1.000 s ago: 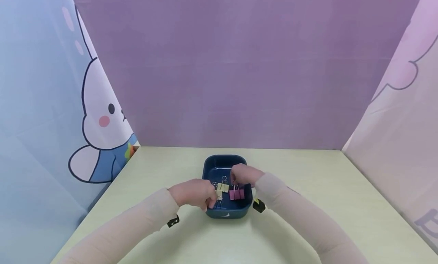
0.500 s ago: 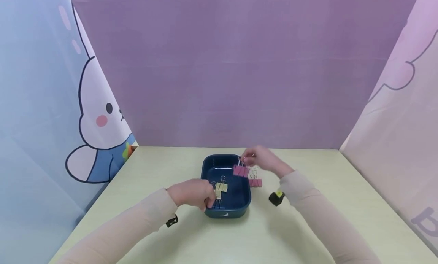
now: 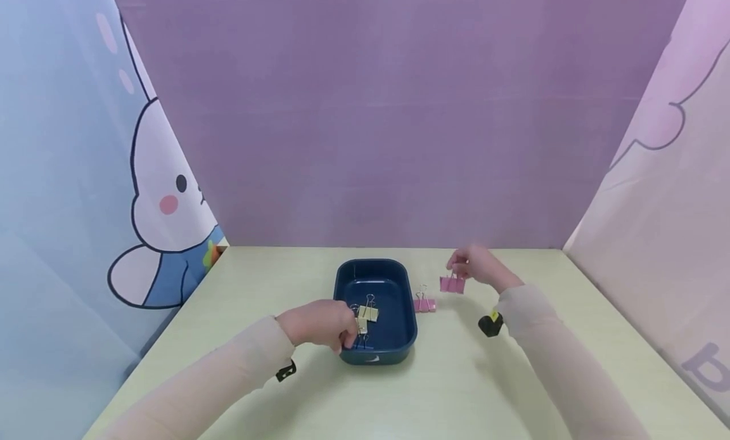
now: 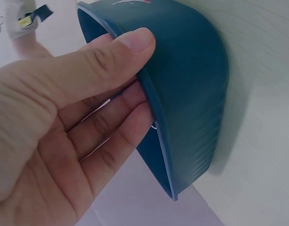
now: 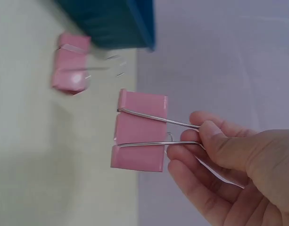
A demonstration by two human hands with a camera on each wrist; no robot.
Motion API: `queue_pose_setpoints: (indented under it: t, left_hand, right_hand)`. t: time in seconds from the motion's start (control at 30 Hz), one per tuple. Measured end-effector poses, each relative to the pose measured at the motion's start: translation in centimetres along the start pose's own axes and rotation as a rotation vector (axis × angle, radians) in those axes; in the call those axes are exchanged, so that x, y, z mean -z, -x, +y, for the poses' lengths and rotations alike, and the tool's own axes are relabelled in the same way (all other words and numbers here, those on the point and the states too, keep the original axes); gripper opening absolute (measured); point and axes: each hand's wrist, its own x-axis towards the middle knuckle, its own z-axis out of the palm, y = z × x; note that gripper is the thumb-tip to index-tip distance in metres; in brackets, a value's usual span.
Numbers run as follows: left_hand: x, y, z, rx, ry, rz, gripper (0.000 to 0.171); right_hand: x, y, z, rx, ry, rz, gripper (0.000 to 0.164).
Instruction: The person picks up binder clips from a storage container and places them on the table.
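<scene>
A dark blue bin (image 3: 402,348) stands on the table. My left hand (image 3: 322,324) grips its near left rim; in the left wrist view the thumb (image 4: 130,44) lies outside the wall and the fingers reach inside. Several binder clips lie in the bin, among them a yellow binder clip (image 3: 369,314). Right of the bin, my right hand (image 3: 478,264) pinches a pink binder clip (image 5: 142,129) by its wire handle and holds it above the table. Another pink binder clip (image 3: 424,305) sits on the table against the bin's right side.
The pale table (image 3: 274,275) ends at a purple backdrop (image 3: 365,142). Printed curtains hang at both sides, the left one (image 3: 63,205) with a rabbit. A black wrist strap piece (image 3: 490,324) hangs under my right sleeve.
My right hand has lifted the pink binder clip out of the bin and carried it right, past the other pink clip. The left hand stays on the rim.
</scene>
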Motion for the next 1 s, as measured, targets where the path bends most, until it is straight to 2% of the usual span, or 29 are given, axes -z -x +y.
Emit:
queue_pose_setpoints:
  t: [0.2, 0.37, 0.63, 1.0]
  left_hand:
    - [-0.2, -0.1, -0.1, 0.000, 0.000, -0.003, 0.017]
    - [-0.2, -0.1, -0.1, -0.001, 0.004, -0.003, 0.018]
    - [-0.1, -0.1, -0.1, -0.001, 0.001, -0.001, 0.018]
    - [-0.2, -0.1, -0.1, 0.000, 0.000, 0.001, 0.018]
  right_hand:
    - [-1.8, 0.1, 1.9, -0.037, 0.006, -0.065, 0.012]
    - [-2.7, 0.0, 2.1, -0.028, 0.017, -0.106, 0.012]
    - [-3.2, -0.3, 1.7, -0.028, 0.035, -0.131, 0.010]
    - [-3.8, -1.0, 1.8, -0.049, 0.043, -0.119, 0.015]
